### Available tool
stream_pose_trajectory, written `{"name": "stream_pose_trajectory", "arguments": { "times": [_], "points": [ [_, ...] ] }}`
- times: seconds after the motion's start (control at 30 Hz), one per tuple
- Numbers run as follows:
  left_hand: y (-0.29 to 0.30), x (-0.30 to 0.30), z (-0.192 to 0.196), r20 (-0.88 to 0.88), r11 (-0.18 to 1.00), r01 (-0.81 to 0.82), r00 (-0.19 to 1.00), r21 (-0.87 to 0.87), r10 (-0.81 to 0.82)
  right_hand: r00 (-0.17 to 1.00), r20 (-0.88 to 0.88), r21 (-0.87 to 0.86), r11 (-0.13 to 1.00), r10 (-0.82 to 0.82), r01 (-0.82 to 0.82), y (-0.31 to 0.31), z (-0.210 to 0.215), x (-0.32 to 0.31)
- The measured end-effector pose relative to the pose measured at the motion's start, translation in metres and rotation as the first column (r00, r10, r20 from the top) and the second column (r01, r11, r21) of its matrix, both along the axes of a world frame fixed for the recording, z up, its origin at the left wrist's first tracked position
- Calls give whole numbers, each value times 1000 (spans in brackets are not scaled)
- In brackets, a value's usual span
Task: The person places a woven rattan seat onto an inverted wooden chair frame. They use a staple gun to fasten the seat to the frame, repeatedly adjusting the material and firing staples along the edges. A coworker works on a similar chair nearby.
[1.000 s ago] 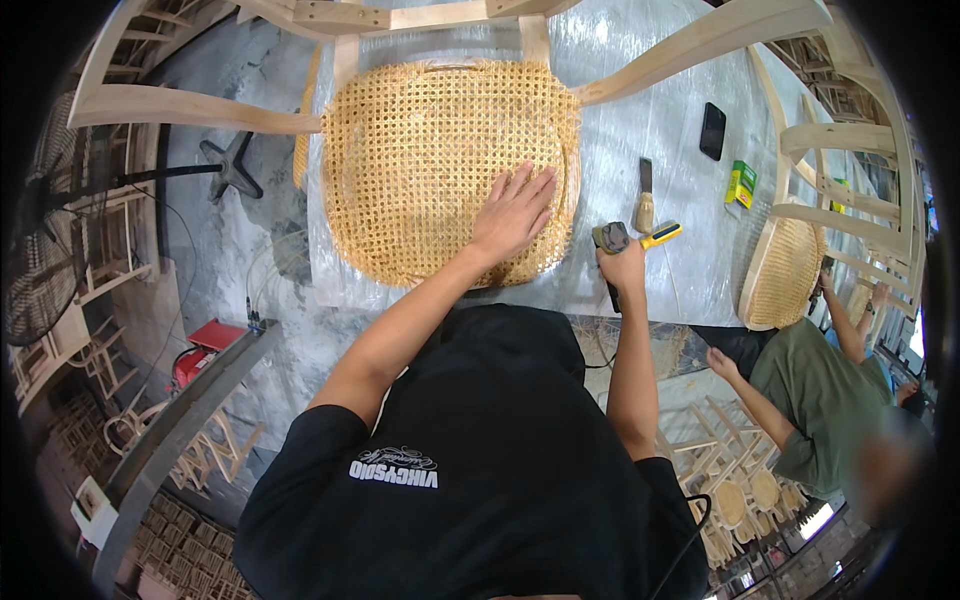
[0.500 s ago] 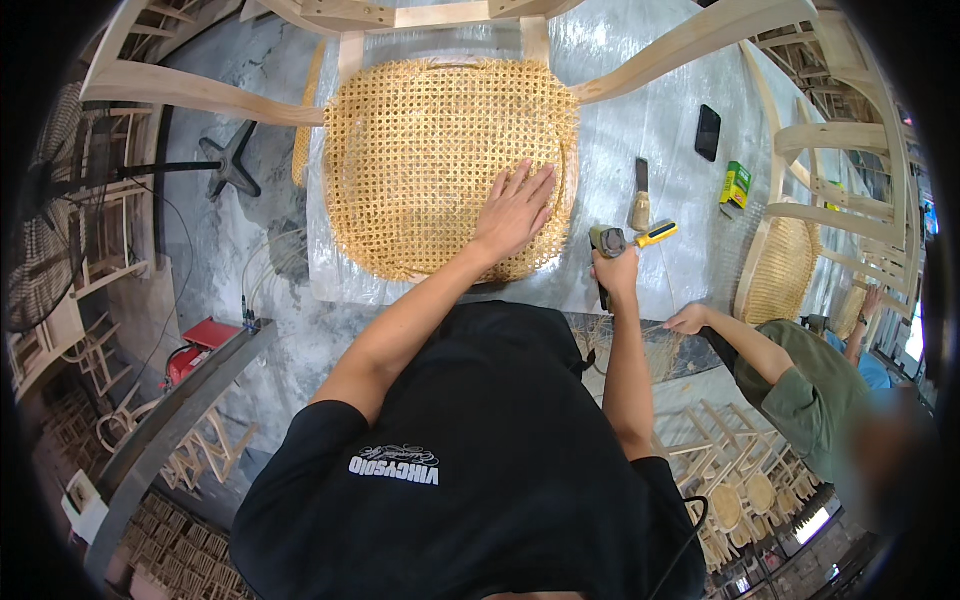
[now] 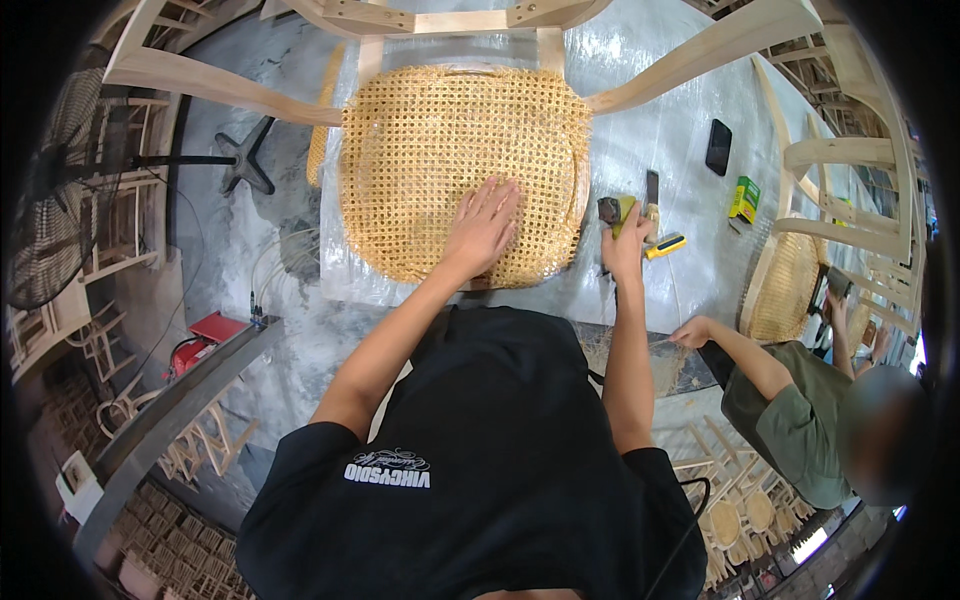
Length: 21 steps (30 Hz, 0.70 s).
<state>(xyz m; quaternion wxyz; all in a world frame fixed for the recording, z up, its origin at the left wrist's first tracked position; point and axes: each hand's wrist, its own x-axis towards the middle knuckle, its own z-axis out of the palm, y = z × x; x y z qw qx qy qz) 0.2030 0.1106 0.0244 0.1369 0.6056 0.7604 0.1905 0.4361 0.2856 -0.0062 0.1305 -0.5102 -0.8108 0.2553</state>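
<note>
A sheet of woven cane webbing (image 3: 430, 140) covers the rounded panel of a pale wooden chair frame (image 3: 690, 62) in front of me. My left hand (image 3: 485, 232) lies flat on the near middle of the webbing, fingers stretched out. Off the panel's right edge, my right hand (image 3: 624, 250) is wrapped round a staple gun (image 3: 609, 209) with a dark head and a yellow-green body. The gun is apart from the webbing. Just right of it lie a yellow-and-black handled tool (image 3: 666, 247) and a flat brush or scraper (image 3: 652, 200), partly hidden by my right hand.
A black phone (image 3: 718, 147) and a green-and-yellow box (image 3: 744, 200) rest on the plastic-covered table (image 3: 655, 300). At right, a co-worker's hand (image 3: 692, 332) reaches to the table edge near another caned chair (image 3: 785, 285). A fan base (image 3: 245, 157) stands at left.
My left hand has slid left and slightly nearer over the webbing. My right hand has moved the staple gun farther from me. The co-worker's other hand now holds a dark tool.
</note>
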Motion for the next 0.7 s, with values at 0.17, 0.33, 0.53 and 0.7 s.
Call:
{"name": "stream_pose_trajectory", "arguments": {
  "times": [0.17, 0.33, 0.53, 0.7],
  "points": [
    [-27, -27, 5, -54, 991, -124, 991, -56, 121, 979, 179, 94, 992, -95, 79, 13, -18, -21],
    [-44, -48, 7, -107, 979, -205, 974, -18, 202, 921, 371, 119, 990, -116, 77, 8, -9, -35],
    [18, -15, 1, -26, 1000, 9, 1000, 23, -8, 894, -407, -290, 955, -185, 66, 12, 4, -54],
    [53, -1, -4, 49, 998, 65, 997, 17, -65, 959, -270, -113, 992, -91, 62, -14, 14, -103]
  ]
}}
